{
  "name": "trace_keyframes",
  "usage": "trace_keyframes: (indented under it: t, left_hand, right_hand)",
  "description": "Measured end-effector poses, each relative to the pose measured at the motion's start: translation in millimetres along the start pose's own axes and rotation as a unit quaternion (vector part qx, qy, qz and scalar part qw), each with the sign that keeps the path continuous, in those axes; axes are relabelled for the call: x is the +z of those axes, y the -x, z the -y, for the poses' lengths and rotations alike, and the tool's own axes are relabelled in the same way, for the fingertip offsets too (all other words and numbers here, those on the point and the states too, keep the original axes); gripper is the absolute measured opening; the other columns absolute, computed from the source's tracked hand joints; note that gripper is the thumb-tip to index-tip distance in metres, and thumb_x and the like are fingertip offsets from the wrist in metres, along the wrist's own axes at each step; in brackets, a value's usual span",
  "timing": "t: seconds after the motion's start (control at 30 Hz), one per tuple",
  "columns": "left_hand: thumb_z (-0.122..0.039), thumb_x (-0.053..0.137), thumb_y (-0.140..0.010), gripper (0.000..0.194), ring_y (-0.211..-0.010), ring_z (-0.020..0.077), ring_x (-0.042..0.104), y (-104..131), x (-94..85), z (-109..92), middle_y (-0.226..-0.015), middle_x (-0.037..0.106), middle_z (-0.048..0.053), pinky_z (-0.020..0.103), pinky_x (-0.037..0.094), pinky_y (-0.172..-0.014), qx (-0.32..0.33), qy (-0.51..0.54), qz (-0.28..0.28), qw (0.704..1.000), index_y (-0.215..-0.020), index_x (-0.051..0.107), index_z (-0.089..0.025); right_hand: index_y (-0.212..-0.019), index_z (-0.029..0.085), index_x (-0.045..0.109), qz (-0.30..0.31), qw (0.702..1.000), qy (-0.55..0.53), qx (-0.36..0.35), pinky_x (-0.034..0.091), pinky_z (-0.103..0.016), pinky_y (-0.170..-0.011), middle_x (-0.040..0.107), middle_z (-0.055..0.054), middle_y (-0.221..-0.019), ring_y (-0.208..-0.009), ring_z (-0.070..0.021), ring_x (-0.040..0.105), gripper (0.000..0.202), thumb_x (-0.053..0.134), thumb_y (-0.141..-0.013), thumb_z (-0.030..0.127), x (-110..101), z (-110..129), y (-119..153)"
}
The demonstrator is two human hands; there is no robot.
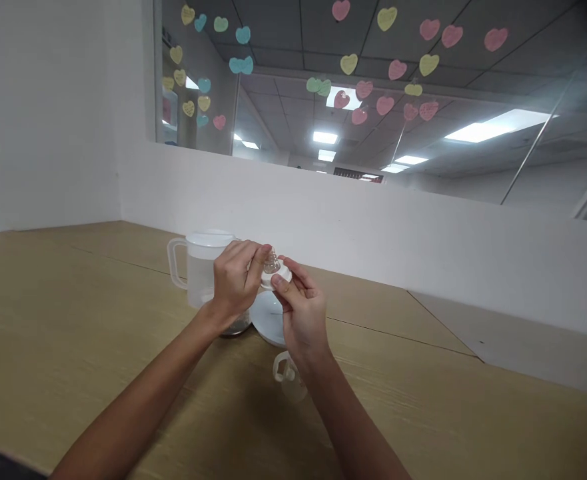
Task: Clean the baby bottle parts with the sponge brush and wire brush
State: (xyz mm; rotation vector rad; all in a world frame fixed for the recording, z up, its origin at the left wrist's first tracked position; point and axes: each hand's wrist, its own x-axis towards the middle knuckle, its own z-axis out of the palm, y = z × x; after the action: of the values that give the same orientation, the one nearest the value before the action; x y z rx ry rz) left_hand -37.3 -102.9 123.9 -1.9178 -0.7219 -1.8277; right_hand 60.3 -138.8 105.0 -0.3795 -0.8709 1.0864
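A white ring cap [276,275] with a clear nipple [272,261] standing up through it is held between both hands above the table. My left hand [238,273] pinches the clear nipple from the left, its thumb and fingers pressed together. My right hand [303,303] grips the white ring from the right, thumb in front and fingers behind. Below them lies a pale round plate or lid [268,319], partly covered by the hands. A small translucent piece with a handle [282,368] rests on the table beside my right wrist.
A translucent lidded pitcher [200,273] stands behind my left hand, its handle to the left. A dark-bottomed round object [237,327] shows under that hand. The wooden table [73,333] meets a white wall [273,200] below a window with heart-shaped notes.
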Motion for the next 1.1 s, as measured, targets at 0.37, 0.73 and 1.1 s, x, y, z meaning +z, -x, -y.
trace_keyframes:
  t: [0.37,0.73,1.1]
  left_hand:
    - [-0.038,0.050,-0.086,0.044,-0.119,0.0204,0.044,-2,5.0,5,-0.129,0.048,0.008,0.033,0.038,-0.098,-0.059,0.244,0.256,0.934,-0.126,0.045,-0.020]
    - [-0.031,0.060,-0.079,0.062,-0.103,0.0195,0.055,4,7.8,-1,-0.115,0.060,0.007,0.034,0.046,-0.085,0.020,0.096,0.227,0.969,-0.134,0.033,-0.022]
    - [-0.019,0.066,-0.073,0.068,-0.089,0.0156,0.054,5,7.4,-11,-0.102,0.066,0.003,0.029,0.049,-0.077,0.084,0.061,0.126,0.987,-0.133,0.034,-0.020]
  right_hand:
    - [-0.081,0.020,0.062,0.040,0.998,-0.030,0.033,0.047,-0.022,-0.073,0.063,0.001,-0.082,-0.078,-0.0095,0.058,0.023,0.069,-0.060,0.015,-24,21,-22]
    - [-0.078,0.019,0.055,0.002,0.864,0.436,-0.254,0.043,-0.032,-0.075,0.058,-0.005,-0.090,-0.089,-0.0177,0.052,0.020,0.056,-0.076,0.040,-36,21,-24]
    - [-0.054,0.018,0.042,0.072,0.787,0.569,-0.228,0.025,-0.024,-0.049,0.041,0.003,-0.049,-0.048,-0.0093,0.037,0.045,0.034,-0.087,0.047,-38,26,-20]
